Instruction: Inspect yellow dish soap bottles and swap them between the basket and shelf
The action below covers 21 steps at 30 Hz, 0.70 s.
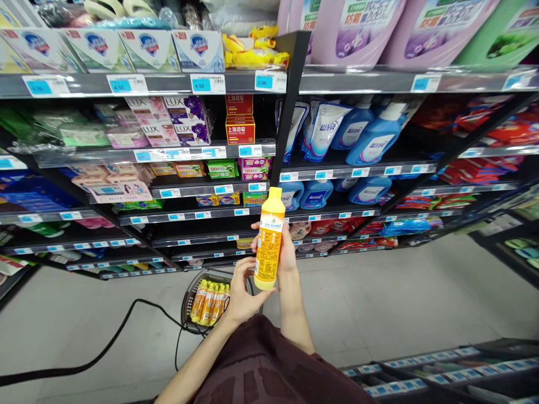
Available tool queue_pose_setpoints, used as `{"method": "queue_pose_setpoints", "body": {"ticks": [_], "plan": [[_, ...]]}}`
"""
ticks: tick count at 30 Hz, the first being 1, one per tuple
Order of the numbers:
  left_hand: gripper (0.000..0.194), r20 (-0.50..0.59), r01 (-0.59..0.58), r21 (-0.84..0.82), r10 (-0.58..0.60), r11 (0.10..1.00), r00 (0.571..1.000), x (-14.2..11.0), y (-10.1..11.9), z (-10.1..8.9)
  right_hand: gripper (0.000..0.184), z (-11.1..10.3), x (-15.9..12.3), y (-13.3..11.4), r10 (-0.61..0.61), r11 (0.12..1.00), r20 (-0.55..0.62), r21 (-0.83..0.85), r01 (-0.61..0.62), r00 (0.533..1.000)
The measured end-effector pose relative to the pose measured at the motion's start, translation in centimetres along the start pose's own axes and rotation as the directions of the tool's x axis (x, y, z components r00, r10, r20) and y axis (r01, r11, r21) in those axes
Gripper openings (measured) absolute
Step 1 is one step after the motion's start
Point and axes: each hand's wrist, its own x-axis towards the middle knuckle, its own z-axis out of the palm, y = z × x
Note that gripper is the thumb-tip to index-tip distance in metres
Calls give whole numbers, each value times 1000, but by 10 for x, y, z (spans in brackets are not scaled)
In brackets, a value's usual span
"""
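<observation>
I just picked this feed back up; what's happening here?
A person stands facing store shelves, holding up one yellow bottle in both hands, cap end uppermost. The right hand wraps around its side, and the left hand holds it near the base. On the floor below, toward the left, a basket holds several similar bottles.

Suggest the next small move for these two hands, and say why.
Probably lower the yellow bottle toward the basket: the left hand supports it near the base, the right hand holds its side, and the basket on the floor contains several similar bottles. Part of the basket is hidden, so free room there cannot be confirmed.
</observation>
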Motion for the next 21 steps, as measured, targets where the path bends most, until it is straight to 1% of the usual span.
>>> {"method": "queue_pose_setpoints", "body": {"ticks": [7,13,19,21], "plan": [[60,0,-6,9,6,1000,1000,1,1,1,70,0,0,-2,20,1000,-1,6,-20,1000],[58,20,0,12,-1,1000,1000,2,2,3,71,-3,-1,-3,-1,1000,45,-3,1,999],[59,30,2,4,-2,1000,1000,0,3,5,70,-5,-7,-5,5,1000,57,9,-6,998],[59,35,6,-6,-6,1000,999,-2,4,5,69,-5,-9,-5,-9,1000,56,10,9,998]]}}
